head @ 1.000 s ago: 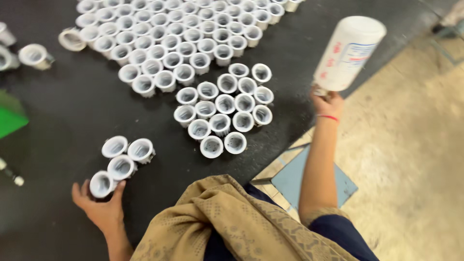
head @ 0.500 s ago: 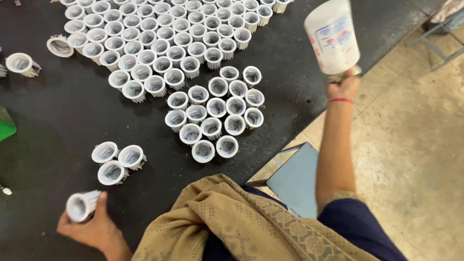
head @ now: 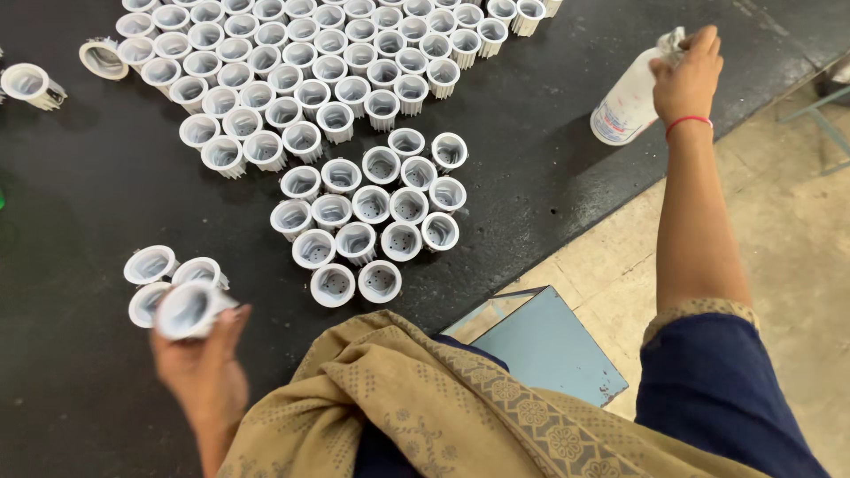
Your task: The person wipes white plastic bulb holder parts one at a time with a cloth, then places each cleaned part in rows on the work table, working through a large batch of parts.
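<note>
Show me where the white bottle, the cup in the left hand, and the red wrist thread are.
white bottle (head: 624,106), head view, on its side wall.
cup (head: 188,310), head view, on its open mouth.
red wrist thread (head: 689,122), head view, on the band across the right wrist.

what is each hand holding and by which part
Left hand: a white ribbed cup, gripped by its base end. Right hand: a white bottle, gripped at its top.

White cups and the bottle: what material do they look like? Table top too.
White cups: likely moulded plastic, matte, with ribbed walls and holed bottoms; a coated metal cannot be ruled out. Bottle in the right hand: translucent white plastic, slightly glossy. Table top: black sheet, maybe rubber or laminate, dull with faint sheen.
</note>
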